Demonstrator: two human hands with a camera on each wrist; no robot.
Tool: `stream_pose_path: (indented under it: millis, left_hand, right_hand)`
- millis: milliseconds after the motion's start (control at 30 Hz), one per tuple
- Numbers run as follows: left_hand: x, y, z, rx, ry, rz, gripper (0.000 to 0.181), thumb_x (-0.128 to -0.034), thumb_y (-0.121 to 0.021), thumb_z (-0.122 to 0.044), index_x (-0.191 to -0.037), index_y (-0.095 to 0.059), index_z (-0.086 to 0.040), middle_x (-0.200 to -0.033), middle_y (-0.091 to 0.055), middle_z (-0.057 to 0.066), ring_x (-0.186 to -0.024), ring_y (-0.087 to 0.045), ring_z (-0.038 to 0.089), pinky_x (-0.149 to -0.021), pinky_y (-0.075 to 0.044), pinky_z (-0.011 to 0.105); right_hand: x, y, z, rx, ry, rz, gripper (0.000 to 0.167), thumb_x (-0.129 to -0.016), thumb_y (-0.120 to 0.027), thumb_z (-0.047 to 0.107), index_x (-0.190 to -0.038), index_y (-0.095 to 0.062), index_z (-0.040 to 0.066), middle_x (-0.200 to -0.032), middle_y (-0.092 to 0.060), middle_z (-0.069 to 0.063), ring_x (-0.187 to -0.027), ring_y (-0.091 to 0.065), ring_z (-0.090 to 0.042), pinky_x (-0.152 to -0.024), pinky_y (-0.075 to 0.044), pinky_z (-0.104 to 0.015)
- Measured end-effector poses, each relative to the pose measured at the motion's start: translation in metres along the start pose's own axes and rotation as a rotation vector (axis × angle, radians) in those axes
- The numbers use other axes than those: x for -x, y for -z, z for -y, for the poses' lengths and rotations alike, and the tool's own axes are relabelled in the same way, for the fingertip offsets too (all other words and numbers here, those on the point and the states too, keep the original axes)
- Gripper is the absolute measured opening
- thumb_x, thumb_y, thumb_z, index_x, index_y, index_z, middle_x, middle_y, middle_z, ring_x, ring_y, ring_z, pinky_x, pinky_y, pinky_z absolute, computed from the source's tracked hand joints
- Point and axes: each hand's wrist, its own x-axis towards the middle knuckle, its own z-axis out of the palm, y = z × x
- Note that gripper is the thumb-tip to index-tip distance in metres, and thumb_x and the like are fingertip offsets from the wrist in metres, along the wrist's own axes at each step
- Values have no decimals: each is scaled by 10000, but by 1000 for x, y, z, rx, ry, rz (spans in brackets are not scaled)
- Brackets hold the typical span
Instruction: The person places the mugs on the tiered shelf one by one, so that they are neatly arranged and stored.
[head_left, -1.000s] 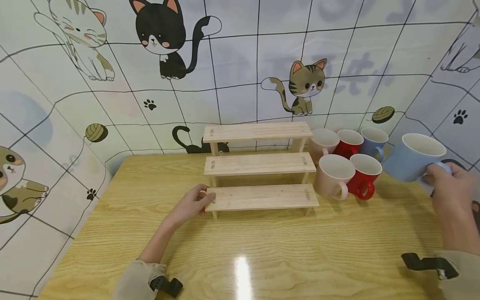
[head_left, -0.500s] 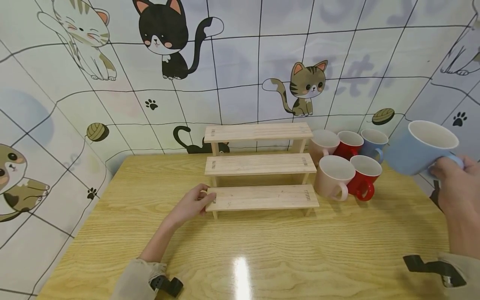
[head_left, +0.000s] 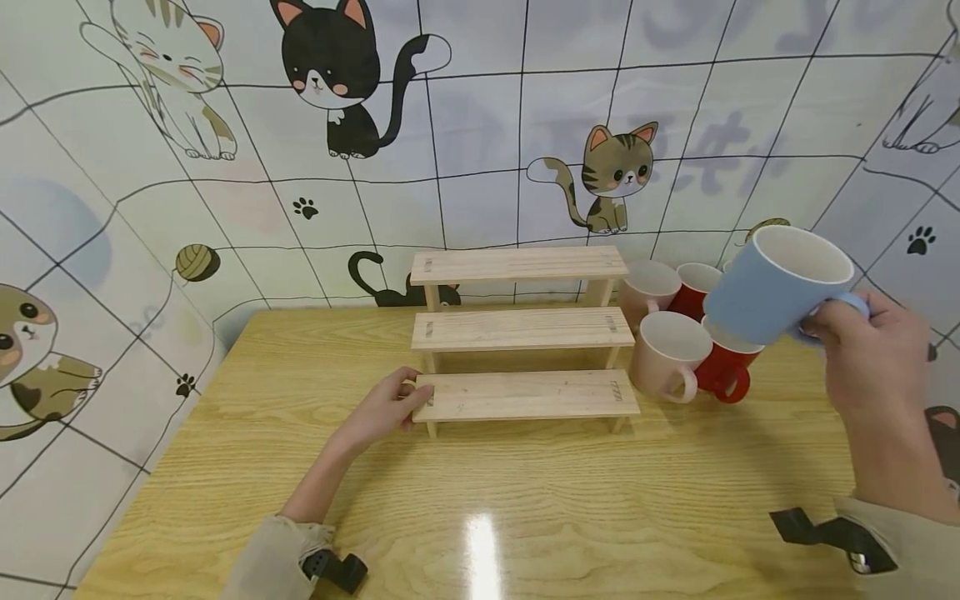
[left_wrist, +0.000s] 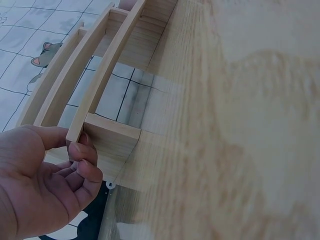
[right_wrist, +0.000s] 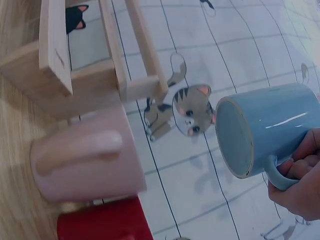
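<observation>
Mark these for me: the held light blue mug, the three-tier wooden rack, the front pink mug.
Light blue mug [head_left: 772, 292]: head view, outer side wall.
Three-tier wooden rack [head_left: 522, 328]: head view, middle shelf board.
Front pink mug [head_left: 662, 360]: head view, outer side wall.

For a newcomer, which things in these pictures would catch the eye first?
Probably the light blue mug held up at the right, tilted, its handle in the right hand. Then the three-tier wooden stand at the centre, its lowest shelf gripped by the left hand. Cartoon cats decorate the backdrop behind.
</observation>
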Motion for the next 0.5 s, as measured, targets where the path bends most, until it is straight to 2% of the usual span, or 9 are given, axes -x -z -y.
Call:
stream_pose_path:
  millis: [67,167,367,500]
  left_hand:
    - [0,0,-1,-2,1,-2,435,-1061,-565,-254,-1340,-431,52,-741,-507,50,-610,-490,182,-611,-449,324]
    - [1,0,-1,-5,8,-8,420,-1060,-566,-251,-1328,-436,45,-745,-513,49,-608,-492,180,-608,-448,322]
    - [1,0,-1,-2,12,-7,439,-1060,-567,-249,-1350,-427,50,-746,-511,52,-610,-494,182,-607,-446,324]
    - [0,0,-1,2,7,0,441,-1061,-565,-259,-1345,-425,47,-749,-516,53,-615,-494,183,-608,-444,325]
  right_hand:
    - [2,-9,1,-61,-6,50,326,-896,-508,-137,-639,-350,-12,-662,-285,-22,-788,-284,-189,-612,-305,-220]
    - [3,-24,4,-122,-25,110,329,-902,-521,-130,-625,-389,-9,-645,-314,-31,-804,-305,-201,-623,-359,-224]
    - [6,-54,8,-70,-72,195,286,-927,-550,-64,-671,-465,32,-646,-349,-28,-799,-344,-209,-661,-403,-211]
    - [6,-73,9,-62,-60,253,268,-919,-549,-61,-686,-447,24,-644,-347,-33,-781,-407,-212,-652,-444,-195]
